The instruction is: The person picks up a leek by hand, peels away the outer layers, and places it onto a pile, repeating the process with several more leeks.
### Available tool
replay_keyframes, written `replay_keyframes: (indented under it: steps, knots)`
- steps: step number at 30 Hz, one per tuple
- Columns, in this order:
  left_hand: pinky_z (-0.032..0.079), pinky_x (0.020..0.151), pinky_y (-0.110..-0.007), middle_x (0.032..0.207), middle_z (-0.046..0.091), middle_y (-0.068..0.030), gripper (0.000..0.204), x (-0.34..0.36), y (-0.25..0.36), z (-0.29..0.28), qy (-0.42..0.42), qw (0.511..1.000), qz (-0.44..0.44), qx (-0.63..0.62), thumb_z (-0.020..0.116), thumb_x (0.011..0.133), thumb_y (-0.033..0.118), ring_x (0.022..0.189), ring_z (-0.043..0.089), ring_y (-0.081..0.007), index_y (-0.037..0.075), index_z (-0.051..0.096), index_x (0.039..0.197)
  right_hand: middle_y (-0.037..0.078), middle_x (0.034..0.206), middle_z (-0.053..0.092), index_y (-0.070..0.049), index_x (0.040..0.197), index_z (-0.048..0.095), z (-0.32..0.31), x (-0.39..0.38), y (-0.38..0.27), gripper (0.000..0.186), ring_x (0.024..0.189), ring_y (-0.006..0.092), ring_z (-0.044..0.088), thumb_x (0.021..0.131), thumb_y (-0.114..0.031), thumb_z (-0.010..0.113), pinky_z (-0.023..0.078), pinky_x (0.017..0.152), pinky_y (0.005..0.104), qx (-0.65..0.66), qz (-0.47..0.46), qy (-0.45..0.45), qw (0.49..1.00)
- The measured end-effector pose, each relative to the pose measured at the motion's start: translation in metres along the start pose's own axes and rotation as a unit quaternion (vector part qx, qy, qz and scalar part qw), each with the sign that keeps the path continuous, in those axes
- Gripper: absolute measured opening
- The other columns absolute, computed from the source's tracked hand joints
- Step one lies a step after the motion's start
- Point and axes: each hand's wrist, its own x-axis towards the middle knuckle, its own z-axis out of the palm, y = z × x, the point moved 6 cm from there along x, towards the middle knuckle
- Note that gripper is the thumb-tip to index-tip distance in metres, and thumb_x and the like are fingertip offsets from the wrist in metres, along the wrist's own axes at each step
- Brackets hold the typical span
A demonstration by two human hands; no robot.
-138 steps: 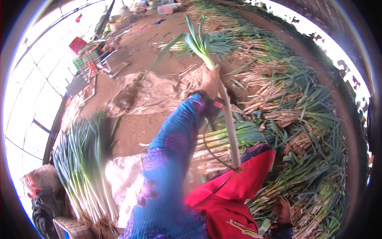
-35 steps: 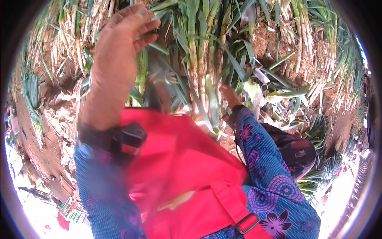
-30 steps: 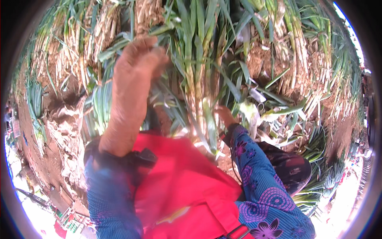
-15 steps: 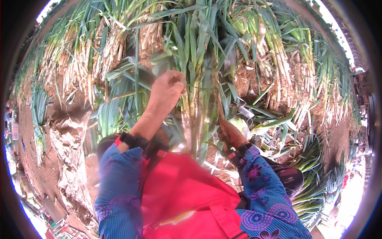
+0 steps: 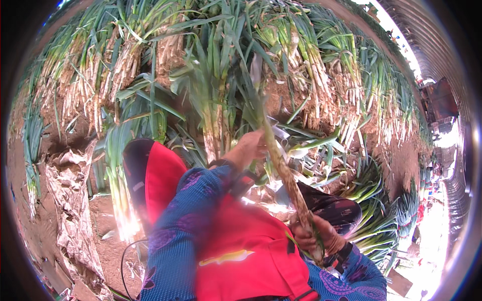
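Crumpled sacking (image 5: 70, 210) lies on the soil at far left, with cut leeks (image 5: 120, 190) beside it. Left hand (image 5: 249, 145) grips a long leek stalk (image 5: 283, 173) at its upper part. Right hand (image 5: 314, 236) is clenched round the same stalk's lower end, over a red apron (image 5: 241, 251). Piled leeks (image 5: 301, 75) lie behind and to the right.

The right hand (image 5: 315, 237) grips the root end of a long leek (image 5: 281, 168); the left hand (image 5: 249, 145) clasps its stalk higher up, before the heap of leeks (image 5: 211, 65) beyond
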Motion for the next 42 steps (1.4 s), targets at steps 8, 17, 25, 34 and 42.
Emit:
replay_keyframes:
  steps: [8,17,25,34,42]
  knots:
    - [0.046,0.086,-0.038,0.099,0.057,-0.0035,0.03,-0.018,-0.019,0.081,-0.152,0.984,0.056,-0.075,0.063,0.089,0.023,0.092,0.057,-0.0174,0.006,0.053,0.111,0.002,0.063,0.04,-0.002,0.113,0.049,-0.037,-0.054,0.031,0.045,0.048,0.0112,0.041,0.089,-0.039,0.058,0.036,0.041,0.0251,-0.182,-0.068,0.049,0.98]
    - [0.042,0.083,-0.037,0.099,0.057,-0.0003,0.046,-0.083,0.125,0.137,-0.208,0.953,0.207,-0.07,0.071,0.081,0.037,0.093,0.053,-0.0154,0.012,0.052,0.115,0.011,0.08,0.062,0.005,0.112,0.053,-0.008,-0.061,-0.053,0.046,0.068,0.0182,0.062,0.086,-0.033,0.06,0.05,0.059,0.027,-0.319,-0.24,0.099,0.911]
    - [0.047,0.082,-0.036,0.097,0.064,0.0006,0.029,-0.095,0.229,0.046,-0.129,0.937,0.324,-0.035,0.069,0.084,0.026,0.091,0.061,-0.0151,0.013,0.061,0.108,0.013,0.121,0.055,0.003,0.129,0.048,0.036,0.068,-0.138,0.048,0.114,0.0205,0.049,0.095,-0.031,0.049,0.036,0.1,0.0292,-0.593,-0.299,0.13,0.737]
    - [0.05,0.077,-0.033,0.101,0.063,-0.0046,0.041,-0.104,0.204,-0.021,-0.016,0.959,0.267,0.097,0.069,0.083,0.037,0.091,0.062,-0.0179,0.011,0.058,0.113,0.014,0.112,0.061,0.003,0.124,0.051,0.188,0.17,-0.172,0.052,0.103,0.0211,0.057,0.086,-0.032,0.059,0.044,0.089,0.03,-0.643,-0.413,0.058,0.642]
    - [0.05,0.079,-0.032,0.101,0.063,-0.0056,0.048,-0.113,0.195,-0.016,-0.013,0.938,0.301,0.172,0.065,0.084,0.044,0.091,0.061,-0.0158,0.005,0.06,0.113,0.007,0.094,0.062,0.001,0.11,0.056,0.213,0.194,-0.179,0.038,0.086,0.0121,0.057,0.081,-0.024,0.063,0.045,0.077,0.0257,-0.602,-0.417,0.037,0.68]
